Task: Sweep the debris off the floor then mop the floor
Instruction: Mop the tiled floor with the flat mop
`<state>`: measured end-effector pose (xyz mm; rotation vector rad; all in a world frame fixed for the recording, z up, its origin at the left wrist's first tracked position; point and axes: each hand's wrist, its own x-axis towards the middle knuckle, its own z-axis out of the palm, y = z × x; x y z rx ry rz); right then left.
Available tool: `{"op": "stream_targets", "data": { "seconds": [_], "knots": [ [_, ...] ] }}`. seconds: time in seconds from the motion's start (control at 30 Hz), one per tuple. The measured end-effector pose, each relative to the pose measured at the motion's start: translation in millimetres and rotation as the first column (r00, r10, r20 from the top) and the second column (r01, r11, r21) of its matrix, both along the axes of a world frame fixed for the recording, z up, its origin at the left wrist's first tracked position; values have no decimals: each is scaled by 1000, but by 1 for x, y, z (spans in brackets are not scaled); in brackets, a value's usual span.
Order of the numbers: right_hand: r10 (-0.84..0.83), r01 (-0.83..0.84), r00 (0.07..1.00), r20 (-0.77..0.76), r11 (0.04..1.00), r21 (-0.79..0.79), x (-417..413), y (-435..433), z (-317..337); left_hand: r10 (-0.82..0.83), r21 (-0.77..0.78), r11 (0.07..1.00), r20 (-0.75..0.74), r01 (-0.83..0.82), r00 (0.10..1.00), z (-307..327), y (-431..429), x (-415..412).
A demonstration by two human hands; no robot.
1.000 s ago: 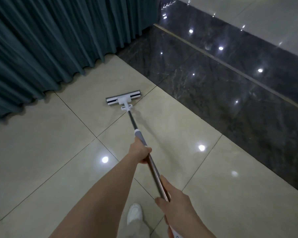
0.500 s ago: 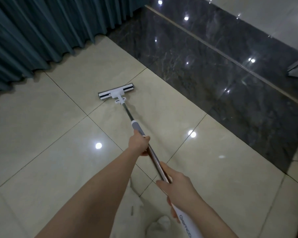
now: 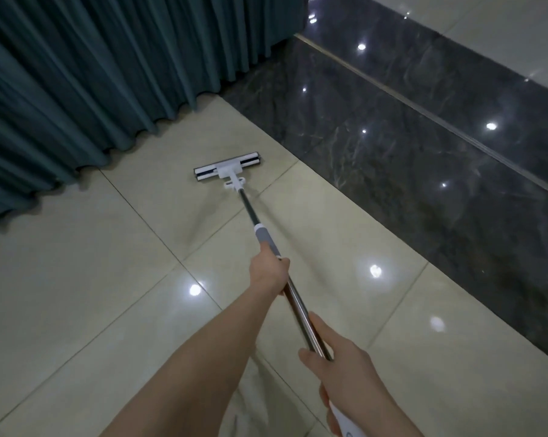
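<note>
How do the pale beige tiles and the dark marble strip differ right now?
The glossy pale beige floor tiles are light and plain, with thin grout lines; the dark grey veined marble strip is nearly black with white veining. The white flat mop head rests on the beige tiles, not the marble strip. Both are polished and mirror the ceiling lights.

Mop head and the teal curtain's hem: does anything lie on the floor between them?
Head view: nothing. Only bare beige tile separates the mop head from the curtain; no debris shows there.
</note>
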<state>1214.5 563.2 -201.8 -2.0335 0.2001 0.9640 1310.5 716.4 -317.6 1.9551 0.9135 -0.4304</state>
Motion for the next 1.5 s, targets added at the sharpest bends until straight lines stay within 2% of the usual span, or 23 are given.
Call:
{"op": "stream_targets", "data": {
  "seconds": [0.27, 0.33, 0.43, 0.6, 0.87, 1.17, 1.37, 1.5],
  "knots": [
    [-74, 79, 995, -72, 995, 62, 171, 147, -17, -13, 64, 998, 5, 13, 1000, -15, 148, 179],
    [-125, 136, 987, -104, 985, 105, 209, 179, -17, 25, 17, 1000, 14, -26, 1000, -17, 180, 219],
    [-117, 127, 988, -103, 987, 100, 257, 210, -22, 101, -105, 989, 7, -100, 995, -17, 210, 264],
    [-144, 162, 975, -167, 982, 99, 285, 205, -25, 115, -139, 984, 28, -111, 993, -21, 206, 287],
    [-234, 249, 954, -187, 967, 61, 235, 121, -26, 54, -135, 990, 38, -49, 998, -22, 122, 239],
    [-314, 323, 935, -166, 946, 32, 95, -35, -11, -100, -157, 983, -24, 95, 995, -4, -41, 113],
    [-309, 317, 929, -203, 948, 6, -27, -148, -6, -130, -263, 959, -58, 110, 990, 5, -156, -1],
    [-264, 270, 942, -206, 963, 1, -102, -220, 10, -155, -375, 922, -135, 95, 979, 11, -225, -77]
  ]
}}
